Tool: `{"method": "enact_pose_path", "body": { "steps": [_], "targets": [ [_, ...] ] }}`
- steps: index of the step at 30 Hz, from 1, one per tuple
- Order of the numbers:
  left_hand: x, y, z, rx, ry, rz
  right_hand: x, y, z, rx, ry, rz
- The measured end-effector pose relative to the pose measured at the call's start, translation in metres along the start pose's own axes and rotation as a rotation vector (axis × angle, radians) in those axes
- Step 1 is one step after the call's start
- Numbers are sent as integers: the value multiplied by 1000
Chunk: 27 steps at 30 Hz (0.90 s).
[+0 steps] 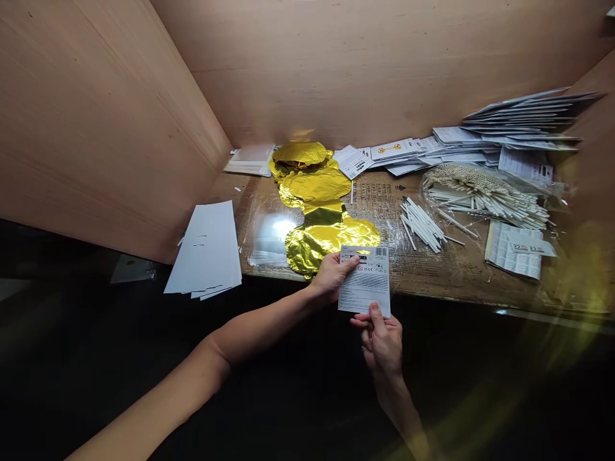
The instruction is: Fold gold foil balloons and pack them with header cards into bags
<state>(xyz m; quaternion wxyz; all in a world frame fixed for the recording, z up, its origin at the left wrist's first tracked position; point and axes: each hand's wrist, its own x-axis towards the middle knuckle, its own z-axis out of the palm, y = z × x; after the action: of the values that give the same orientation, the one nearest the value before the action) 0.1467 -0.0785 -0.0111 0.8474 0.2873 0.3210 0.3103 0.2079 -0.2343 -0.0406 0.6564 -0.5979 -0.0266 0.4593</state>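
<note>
- Left hand grips printed card by its left edge, thumb on top; right hand grips its bottom edge.
- Card: long axis near upright, barcode at top, over table front edge.
- Clear bag holds white sticks, further right.

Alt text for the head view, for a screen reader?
A barcoded white card is held between the left hand and right hand above a cardboard-topped bench. On the bench lie a gold foil balloon, loose white sticks and stacked printed cards; white sheets lie to the left.
</note>
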Motion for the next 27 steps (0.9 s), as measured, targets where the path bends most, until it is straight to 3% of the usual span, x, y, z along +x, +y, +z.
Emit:
{"method": "enact_pose_path", "body": {
  "steps": [4,10,12,15,18,21,24,27],
  "targets": [
    [-13,-15,-4,14,5,-1,1,2,1,-1,29,8],
    [-25,-34,-6,123,-97,16,5,-4,-1,104,46,-34],
    [-22,-29,-8,288,-141,92,7,-4,-6,115,11,-48],
    [-11,-14,-13,747,-182,376,17,-5,-15,53,15,-58],
    [8,-3,-17,1136,-428,600,33,-5,-22,13,63,-98],
    [26,-3,-20,1262,-685,623,44,-2,-27,-12,15,-116],
    [36,-6,-23,1324,-744,637,45,6,-30,-60,-42,-129],
    [40,-8,-23,1375,-768,665,43,14,-33,-108,-13,-192]
  ]
}}
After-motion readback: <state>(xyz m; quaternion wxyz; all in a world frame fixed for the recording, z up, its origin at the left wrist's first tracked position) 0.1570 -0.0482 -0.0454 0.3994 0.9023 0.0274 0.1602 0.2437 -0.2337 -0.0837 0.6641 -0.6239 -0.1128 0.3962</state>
